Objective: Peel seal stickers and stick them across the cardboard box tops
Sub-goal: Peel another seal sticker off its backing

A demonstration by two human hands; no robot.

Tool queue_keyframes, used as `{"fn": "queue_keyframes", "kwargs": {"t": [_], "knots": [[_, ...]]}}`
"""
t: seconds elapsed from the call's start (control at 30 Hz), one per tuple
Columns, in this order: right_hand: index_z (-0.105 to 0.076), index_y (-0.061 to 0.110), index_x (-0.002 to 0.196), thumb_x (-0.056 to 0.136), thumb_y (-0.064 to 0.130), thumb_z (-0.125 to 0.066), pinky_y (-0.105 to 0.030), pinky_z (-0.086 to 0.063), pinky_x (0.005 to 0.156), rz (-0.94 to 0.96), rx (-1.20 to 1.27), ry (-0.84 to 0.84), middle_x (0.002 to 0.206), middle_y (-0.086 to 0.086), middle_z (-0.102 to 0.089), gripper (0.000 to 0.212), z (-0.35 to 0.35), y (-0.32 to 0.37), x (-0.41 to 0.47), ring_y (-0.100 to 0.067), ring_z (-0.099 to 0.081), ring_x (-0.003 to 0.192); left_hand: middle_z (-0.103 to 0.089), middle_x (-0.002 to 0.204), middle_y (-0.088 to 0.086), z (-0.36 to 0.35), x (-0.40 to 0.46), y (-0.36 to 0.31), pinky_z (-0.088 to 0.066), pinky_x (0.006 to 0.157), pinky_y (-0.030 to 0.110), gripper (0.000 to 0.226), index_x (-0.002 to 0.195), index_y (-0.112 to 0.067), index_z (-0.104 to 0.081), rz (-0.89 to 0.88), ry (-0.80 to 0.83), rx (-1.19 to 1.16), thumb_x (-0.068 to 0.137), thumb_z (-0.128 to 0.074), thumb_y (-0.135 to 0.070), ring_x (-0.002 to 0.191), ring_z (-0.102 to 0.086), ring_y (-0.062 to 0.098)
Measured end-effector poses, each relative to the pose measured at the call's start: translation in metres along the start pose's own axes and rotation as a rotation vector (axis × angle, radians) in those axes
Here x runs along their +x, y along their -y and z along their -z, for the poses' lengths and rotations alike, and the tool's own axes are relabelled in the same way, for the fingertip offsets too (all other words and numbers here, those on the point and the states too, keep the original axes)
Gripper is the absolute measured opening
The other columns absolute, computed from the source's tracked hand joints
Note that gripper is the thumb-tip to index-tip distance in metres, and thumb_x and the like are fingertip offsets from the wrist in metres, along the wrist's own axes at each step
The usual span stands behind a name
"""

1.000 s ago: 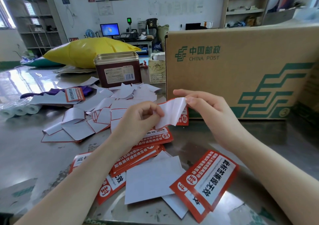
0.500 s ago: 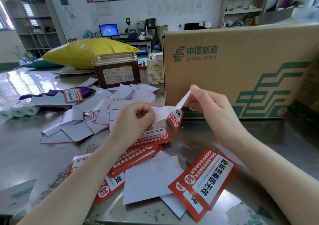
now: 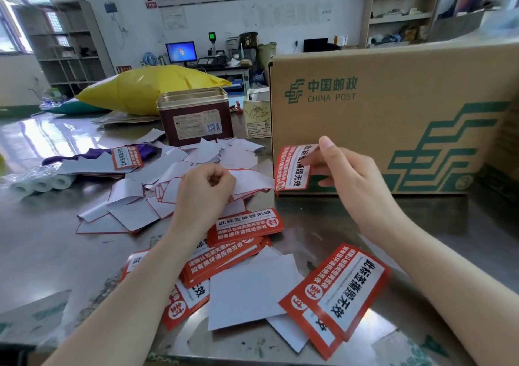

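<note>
- The right hand (image 3: 348, 174) holds the red-and-white rectangular seal sticker (image 3: 292, 167) at its upper right corner: the thumb stands up along that edge while the other fingers lie behind the sheet, showing dimly through it.
- The sticker hangs printed side toward the camera, long side upright, in front of the lower left corner of the large brown cardboard China Post box (image 3: 393, 113); whether it touches the box wall cannot be told.
- The left hand (image 3: 206, 190) is curled into a loose fist, pinching the left end of the white backing paper (image 3: 252, 181); the paper runs toward 3 o'clock and meets the sticker's lower left corner.
- The two hands are near each other, with the backing paper bridging the gap.
- At 6 o'clock from the hands lie loose red seal stickers (image 3: 337, 292) and blank white sheets on the shiny grey metal table (image 3: 337, 225).
- At 9 to 10 o'clock from the left hand a heap of peeled white backing scraps (image 3: 129, 197) covers the table.
- A dark red rectangular tin with a gold rim (image 3: 193, 115) stands at 12 o'clock from the left hand, just left of the box.
- The box wall closes off everything from 12 to 3 o'clock; a bare strip of table lies under the right forearm, between the box's lower edge and the loose stickers.
</note>
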State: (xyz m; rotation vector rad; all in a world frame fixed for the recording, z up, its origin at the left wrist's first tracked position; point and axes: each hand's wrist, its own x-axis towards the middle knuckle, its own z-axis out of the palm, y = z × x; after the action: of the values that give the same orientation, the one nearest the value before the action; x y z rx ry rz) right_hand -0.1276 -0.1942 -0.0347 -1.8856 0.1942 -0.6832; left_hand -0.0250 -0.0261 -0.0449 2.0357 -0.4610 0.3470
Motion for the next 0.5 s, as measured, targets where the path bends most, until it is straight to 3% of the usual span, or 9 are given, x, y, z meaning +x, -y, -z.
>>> {"fn": "queue_keyframes", "kwargs": {"t": [0.13, 0.3, 0.5], "knots": [[-0.067, 0.025, 0.088, 0.093, 0.048, -0.034, -0.033, -0.052, 0.089, -0.002, 0.002, -0.013, 0.104, 0.007, -0.067, 0.04, 0.0, 0.0, 0.001, -0.008, -0.062, 0.098, -0.058, 0.069, -0.01, 0.005, 0.005, 0.005, -0.039, 0.058, 0.019, 0.015, 0.078, -0.011, -0.063, 0.044, -0.089, -0.012, 0.087, -0.052, -0.015, 0.064, -0.057, 0.004], [-0.066, 0.027, 0.085, 0.093, 0.048, -0.034, -0.035, -0.051, 0.09, -0.004, -0.016, -0.017, 0.106, 0.005, -0.066, 0.039, 0.0, -0.001, 0.002, -0.01, -0.061, 0.1, -0.059, 0.071, -0.001, 0.007, 0.013, 0.016, -0.043, 0.066, 0.028, 0.015, 0.08, -0.008, -0.061, 0.119, -0.189, -0.063, 0.087, -0.051, -0.017, 0.071, -0.055, 0.01], [-0.066, 0.027, 0.086, 0.092, 0.048, -0.035, -0.028, -0.052, 0.083, -0.004, -0.029, -0.013, 0.102, 0.008, -0.065, 0.038, 0.0, -0.001, 0.002, -0.004, -0.062, 0.093, -0.049, 0.07, 0.002, 0.008, 0.015, 0.022, -0.035, 0.061, 0.029, 0.023, 0.067, -0.015, -0.048, 0.177, -0.199, -0.007, 0.089, -0.048, -0.019, 0.076, -0.046, 0.017]]}}
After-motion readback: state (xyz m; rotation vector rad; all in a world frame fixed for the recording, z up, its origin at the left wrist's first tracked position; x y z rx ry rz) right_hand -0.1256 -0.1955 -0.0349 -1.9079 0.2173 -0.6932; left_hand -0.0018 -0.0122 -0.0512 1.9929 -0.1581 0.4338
